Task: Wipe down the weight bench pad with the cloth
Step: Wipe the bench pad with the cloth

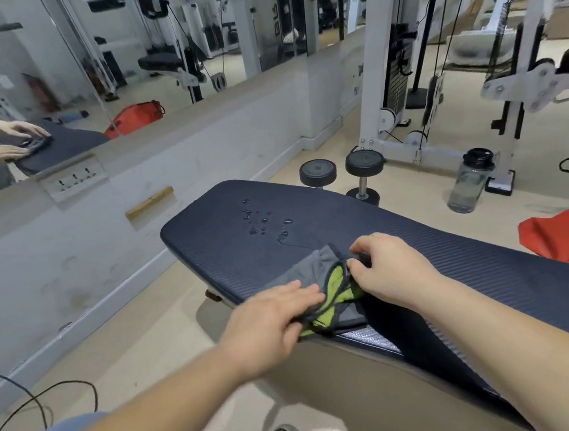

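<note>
The dark blue ribbed bench pad (416,245) runs from the centre to the right edge. Water droplets (266,222) lie on its far end. A grey cloth with a lime-green inner side (318,264) lies crumpled on the pad's near edge. My left hand (272,323) rests flat on the cloth's left part, fingers extended. My right hand (387,268) pinches the cloth's right edge between thumb and fingers. Part of the cloth is hidden under both hands.
Two black dumbbells (341,172) stand on the floor beyond the pad, with a clear water bottle (469,182) to their right. A red bag (566,232) sits at right. A cable machine (401,67) stands behind. A wall mirror (58,80) spans the left; a black cord (41,401) lies on the floor.
</note>
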